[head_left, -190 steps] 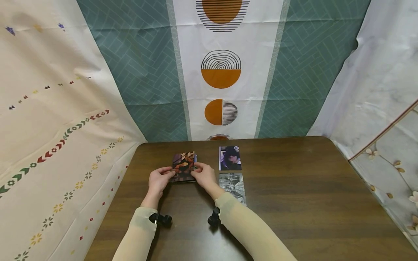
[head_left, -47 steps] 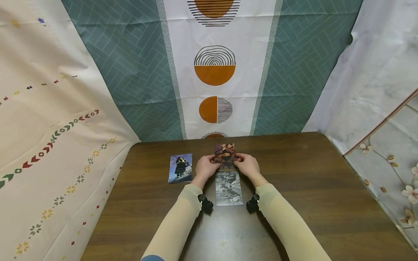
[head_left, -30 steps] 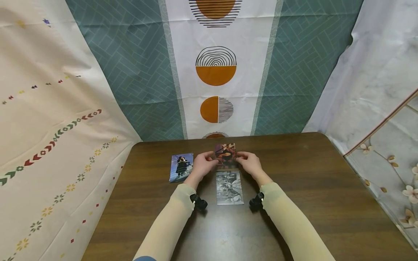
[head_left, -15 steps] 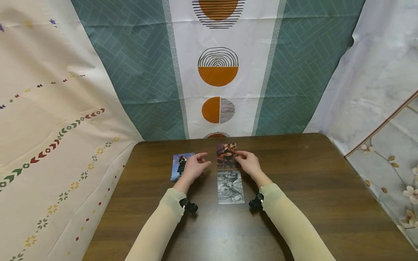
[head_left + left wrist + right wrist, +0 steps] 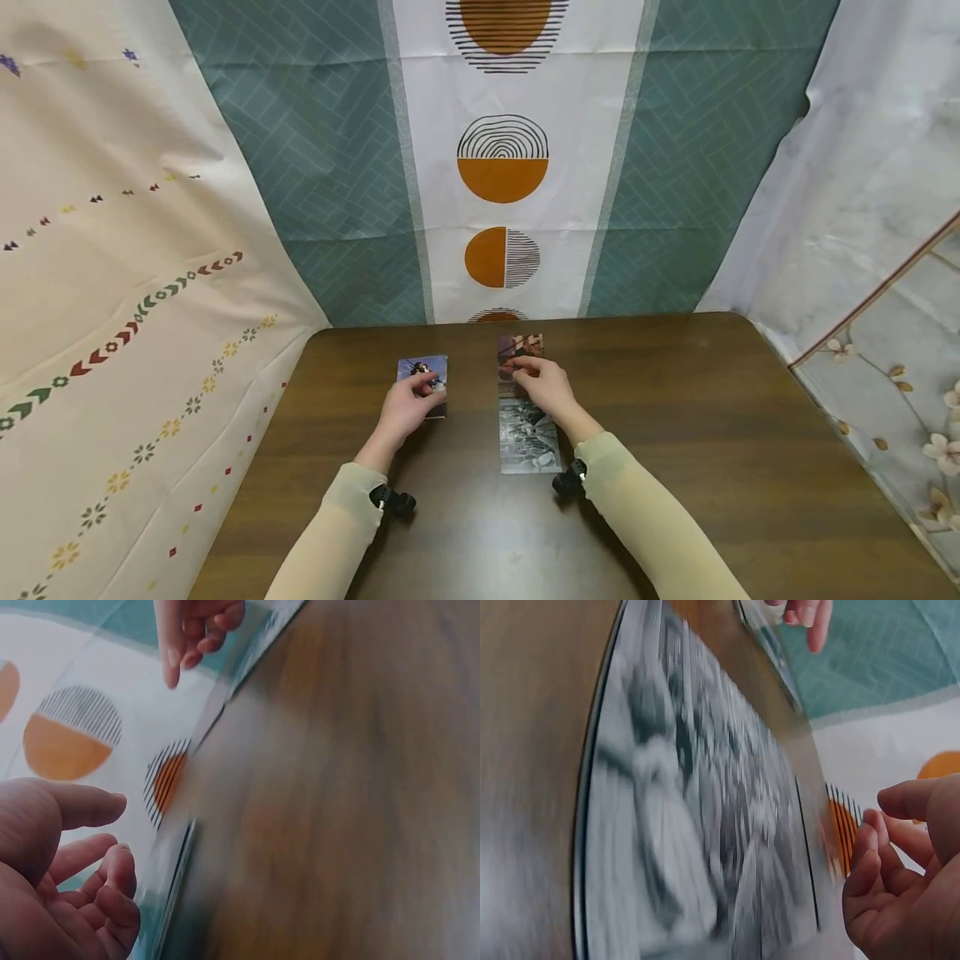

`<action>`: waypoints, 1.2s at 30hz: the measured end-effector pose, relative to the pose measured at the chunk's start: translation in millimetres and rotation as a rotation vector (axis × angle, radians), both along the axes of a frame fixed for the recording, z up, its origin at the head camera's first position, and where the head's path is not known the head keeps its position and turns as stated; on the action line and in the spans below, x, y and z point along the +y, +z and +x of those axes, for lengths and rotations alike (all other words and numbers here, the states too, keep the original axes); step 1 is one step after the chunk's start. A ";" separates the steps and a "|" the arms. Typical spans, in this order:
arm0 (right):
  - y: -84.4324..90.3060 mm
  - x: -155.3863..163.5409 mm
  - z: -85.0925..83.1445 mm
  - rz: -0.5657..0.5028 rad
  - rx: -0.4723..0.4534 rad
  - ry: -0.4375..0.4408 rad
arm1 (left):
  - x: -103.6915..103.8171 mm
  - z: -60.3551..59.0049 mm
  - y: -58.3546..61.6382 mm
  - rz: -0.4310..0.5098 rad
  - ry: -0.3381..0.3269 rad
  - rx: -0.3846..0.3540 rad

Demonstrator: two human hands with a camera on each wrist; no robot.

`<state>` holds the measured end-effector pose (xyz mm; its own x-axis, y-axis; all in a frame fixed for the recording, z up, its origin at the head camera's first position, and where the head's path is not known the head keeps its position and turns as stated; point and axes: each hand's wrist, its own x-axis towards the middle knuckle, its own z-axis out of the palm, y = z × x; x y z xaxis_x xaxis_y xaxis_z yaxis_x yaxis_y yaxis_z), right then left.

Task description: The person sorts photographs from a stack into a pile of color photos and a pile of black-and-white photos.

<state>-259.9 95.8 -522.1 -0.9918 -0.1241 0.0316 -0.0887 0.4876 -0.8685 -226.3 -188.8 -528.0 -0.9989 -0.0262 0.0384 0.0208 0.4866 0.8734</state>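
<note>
My left hand (image 5: 407, 404) is over the blue picture card (image 5: 408, 367) at the left, its thumb and fingers apart and nothing between them. In the left wrist view the same hand (image 5: 67, 877) shows loosely bent fingers. My right hand (image 5: 549, 387) hovers across the dark red and orange picture card (image 5: 519, 346), hiding its lower right part. The right wrist view shows this hand (image 5: 907, 877) holding nothing. Just below the red card lies a black-and-white picture card (image 5: 525, 446), large and blurred in the right wrist view.
All cards lie on a brown wooden table (image 5: 712, 467). Its far edge meets a hanging green and white cloth (image 5: 352, 208). A cream patterned cloth (image 5: 150, 350) borders the left side, a pale floral one (image 5: 862, 275) the right. Each wrist carries a small black camera (image 5: 392, 502).
The red card went from the left pile to the right column, where the purple picture was, exposing the blue card. Both hands released it; the left moved back left, the right shifted slightly left.
</note>
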 end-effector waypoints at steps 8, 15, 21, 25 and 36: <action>4.8 -34.5 7.7 -0.028 0.000 0.088 | -38.3 9.0 -2.9 0.009 0.083 -0.017; 6.7 -73.4 17.3 -0.065 -0.022 0.162 | -57.4 13.9 -5.5 0.006 0.130 -0.023; -1.7 -99.0 23.3 -0.044 -0.012 0.150 | -63.0 18.0 -8.5 -0.008 0.147 -0.050; -4.5 -110.0 26.6 -0.024 -0.010 0.121 | -64.1 17.1 -9.9 -0.013 0.148 -0.059; -15.6 -126.1 30.9 0.052 -0.003 0.057 | -64.9 15.3 -15.4 -0.066 0.136 -0.084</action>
